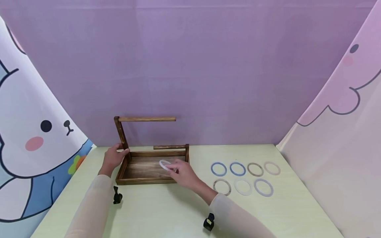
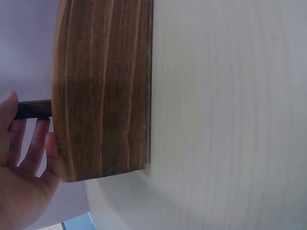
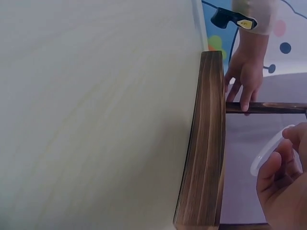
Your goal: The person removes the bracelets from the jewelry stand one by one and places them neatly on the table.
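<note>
A dark wooden stand [image 1: 146,181] has a tray base, a tall post [image 1: 121,134] with a long upper bar [image 1: 147,119], and a short lower bar [image 1: 169,147]. My left hand [image 1: 112,159] holds the foot of the tall post, thumb on one side and fingers on the other; the left wrist view shows this grip beside the tray wall [image 2: 100,91]. Over the tray, my right hand [image 1: 185,174] pinches a whitish translucent bangle [image 3: 261,158] between thumb and fingers. The bangle is tilted and apart from both bars, which carry nothing.
Several bangles lie in two rows on the pale table [image 1: 154,211], right of the stand: blue ones [image 1: 212,169], brownish ones [image 1: 248,169], a pinkish one [image 1: 279,169], a white one [image 1: 250,187] and a lavender one [image 1: 272,188]. A purple cloth [image 1: 202,76] hangs behind.
</note>
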`<state>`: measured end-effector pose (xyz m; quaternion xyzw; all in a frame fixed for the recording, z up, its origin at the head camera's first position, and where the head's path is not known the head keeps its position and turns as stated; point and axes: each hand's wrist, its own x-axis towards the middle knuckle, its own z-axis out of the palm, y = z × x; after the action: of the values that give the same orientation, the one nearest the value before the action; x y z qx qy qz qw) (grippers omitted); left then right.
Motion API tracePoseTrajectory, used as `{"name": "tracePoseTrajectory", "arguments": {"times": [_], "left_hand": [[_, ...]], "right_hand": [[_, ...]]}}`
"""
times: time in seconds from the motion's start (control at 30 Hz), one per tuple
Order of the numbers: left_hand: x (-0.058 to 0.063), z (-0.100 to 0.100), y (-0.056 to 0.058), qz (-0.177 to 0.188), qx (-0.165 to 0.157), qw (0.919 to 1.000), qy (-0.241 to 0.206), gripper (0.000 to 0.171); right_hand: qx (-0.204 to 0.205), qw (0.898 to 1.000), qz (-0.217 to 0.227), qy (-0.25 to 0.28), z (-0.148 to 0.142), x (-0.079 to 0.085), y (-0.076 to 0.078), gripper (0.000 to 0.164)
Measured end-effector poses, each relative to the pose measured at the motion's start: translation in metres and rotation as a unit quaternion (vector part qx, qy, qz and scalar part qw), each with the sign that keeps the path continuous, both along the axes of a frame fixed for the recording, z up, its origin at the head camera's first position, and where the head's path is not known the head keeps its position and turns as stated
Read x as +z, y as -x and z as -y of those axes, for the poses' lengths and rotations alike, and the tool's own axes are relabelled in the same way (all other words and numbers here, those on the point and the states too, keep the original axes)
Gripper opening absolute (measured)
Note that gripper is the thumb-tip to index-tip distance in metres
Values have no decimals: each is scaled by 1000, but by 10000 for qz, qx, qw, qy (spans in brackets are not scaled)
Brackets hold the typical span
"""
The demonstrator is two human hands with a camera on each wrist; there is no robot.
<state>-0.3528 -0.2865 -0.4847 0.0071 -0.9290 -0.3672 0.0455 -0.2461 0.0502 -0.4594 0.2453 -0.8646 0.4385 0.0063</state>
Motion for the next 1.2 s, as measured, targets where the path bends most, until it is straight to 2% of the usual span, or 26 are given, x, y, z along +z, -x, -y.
{"name": "tracePoseTrajectory", "arguments": {"times": [0.43, 0.63, 1.2], "left_hand": [[2, -1, -1, 104, 31, 9999, -36, 56], [4, -2, -3, 102, 25, 9999, -10, 57], [4, -2, -4, 1, 48, 10000, -47, 56]], "right_hand": [[218, 9996, -97, -156, -30, -5, -10, 27], [102, 9994, 141, -313, -50, -7, -16, 28], [-36, 9994, -53, -344, -95, -11, -26, 26]]}}
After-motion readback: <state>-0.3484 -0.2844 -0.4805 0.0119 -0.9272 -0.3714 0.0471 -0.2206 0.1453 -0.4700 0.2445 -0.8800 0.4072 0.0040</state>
